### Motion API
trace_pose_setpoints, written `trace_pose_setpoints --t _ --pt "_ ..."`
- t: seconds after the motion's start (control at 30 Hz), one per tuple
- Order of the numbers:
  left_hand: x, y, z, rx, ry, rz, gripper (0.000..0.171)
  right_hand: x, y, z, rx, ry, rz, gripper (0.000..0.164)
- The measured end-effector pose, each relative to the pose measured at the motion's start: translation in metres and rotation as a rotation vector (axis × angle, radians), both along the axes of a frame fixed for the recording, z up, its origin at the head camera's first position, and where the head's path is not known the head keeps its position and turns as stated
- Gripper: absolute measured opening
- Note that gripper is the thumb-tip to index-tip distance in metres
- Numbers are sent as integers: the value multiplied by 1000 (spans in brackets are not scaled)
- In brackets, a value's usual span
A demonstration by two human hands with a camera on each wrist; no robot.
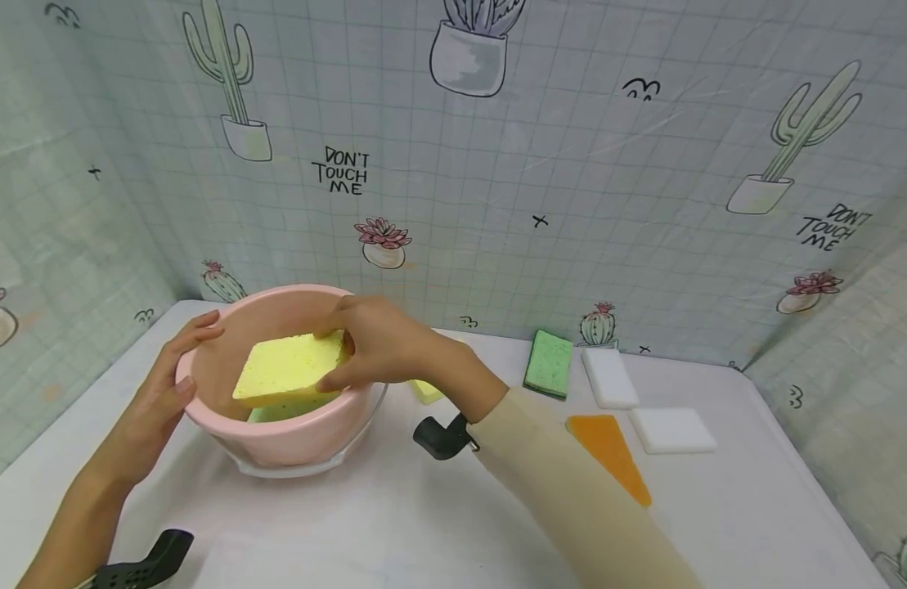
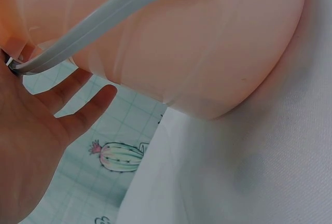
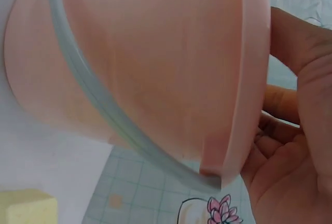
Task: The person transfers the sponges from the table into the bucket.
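Note:
A pink bucket (image 1: 294, 443) stands at the left of the table. My left hand (image 1: 154, 393) holds its rim at the left side, and in the left wrist view some fingers (image 2: 85, 115) extend along its outer wall. With my right hand (image 1: 383, 339) I grip a yellow sponge (image 1: 287, 364) by its right end, thumb in front and fingers behind, inside the bucket's mouth. Beneath it a green sponge (image 1: 287, 409) shows in the bucket, partly covered. In the right wrist view the bucket's rim hides the held sponge.
Behind my right forearm lies another yellow sponge (image 1: 426, 391), partly hidden. Farther right are a green sponge (image 1: 549, 364), two white sponges (image 1: 609, 378) and an orange triangular piece (image 1: 611, 458). The bucket's grey handle (image 1: 298, 470) hangs down in front. A patterned curtain (image 1: 460, 180) borders the table.

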State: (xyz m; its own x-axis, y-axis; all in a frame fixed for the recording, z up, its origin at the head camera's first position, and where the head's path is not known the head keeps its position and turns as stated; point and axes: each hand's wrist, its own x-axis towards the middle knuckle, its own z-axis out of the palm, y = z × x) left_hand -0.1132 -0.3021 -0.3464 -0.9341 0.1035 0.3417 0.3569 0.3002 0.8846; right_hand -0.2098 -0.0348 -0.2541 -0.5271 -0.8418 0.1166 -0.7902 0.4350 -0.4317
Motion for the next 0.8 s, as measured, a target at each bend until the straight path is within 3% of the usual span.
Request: trace_pose_setpoints --t 0.17,0.37,0.53,0.8 --pt "0 -2 0 -5 0 -16 55 5 -12 -3 76 -22 -2 54" --pt "-1 -3 0 5 8 -23 55 9 -25 -3 78 -61 15 33" --pt "0 -3 -1 4 12 -25 55 12 -31 -1 113 -52 30 32" --pt "-1 -3 -1 -8 25 -29 55 10 -27 -2 15 -171 78 21"
